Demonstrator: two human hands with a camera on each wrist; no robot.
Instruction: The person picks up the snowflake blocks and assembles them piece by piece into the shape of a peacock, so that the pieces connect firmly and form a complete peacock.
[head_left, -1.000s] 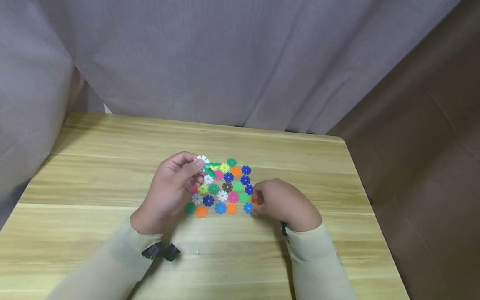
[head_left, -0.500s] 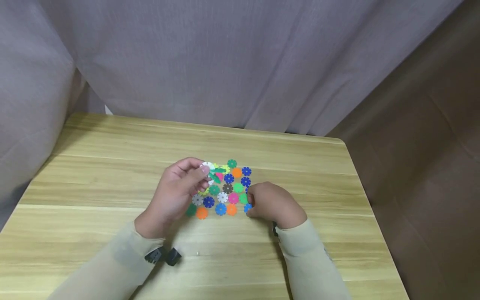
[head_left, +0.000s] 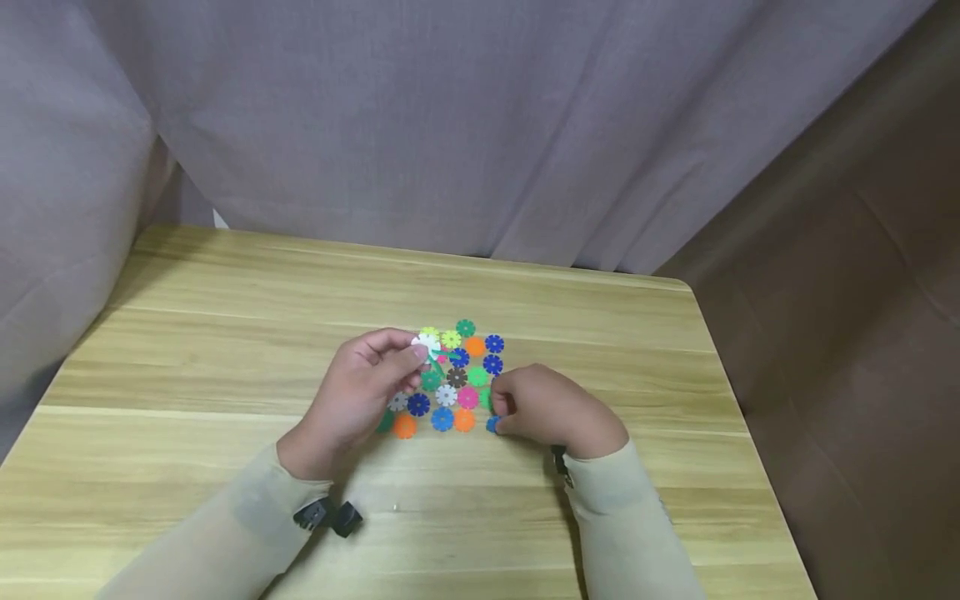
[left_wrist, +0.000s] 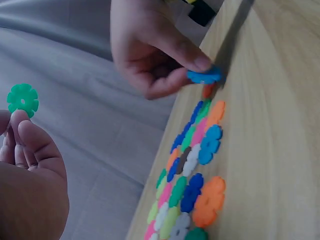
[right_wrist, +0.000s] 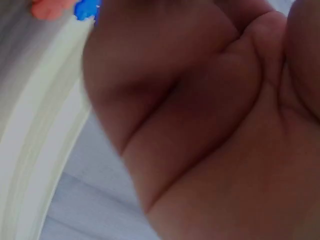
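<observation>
While the wooden tabletop (head_left: 225,350) fills the lower half of the head view, a flat patch of coloured snowflake discs (head_left: 457,379) is seen lying at its middle, the pieces laid edge to edge in rows. The left hand (head_left: 360,396) is placed at the left border of that patch, and a small joined piece of a white disc (head_left: 427,343) and a green disc (left_wrist: 23,99) is pinched between its thumb and fingertips, raised just above the upper left corner of the rows. In the left wrist view the green disc is shown at the upper left of the frame, gripped at its lower edge by the fingers (left_wrist: 30,137) and held upright, clear of the table.

The right hand (head_left: 551,408) is set at the right border of the patch, knuckles upward and fingers curled. A blue disc (left_wrist: 204,75) is pinched between its thumb and forefinger, as shown near the top centre of the left wrist view; the disc is held flat, just above the tabletop at the lower right end of the rows, beside an orange disc (left_wrist: 207,90). The right wrist view is almost wholly filled by the palm, with only a blue and an orange fragment visible at its upper left corner.

A grey curtain (head_left: 450,125) is hung behind the table.
</observation>
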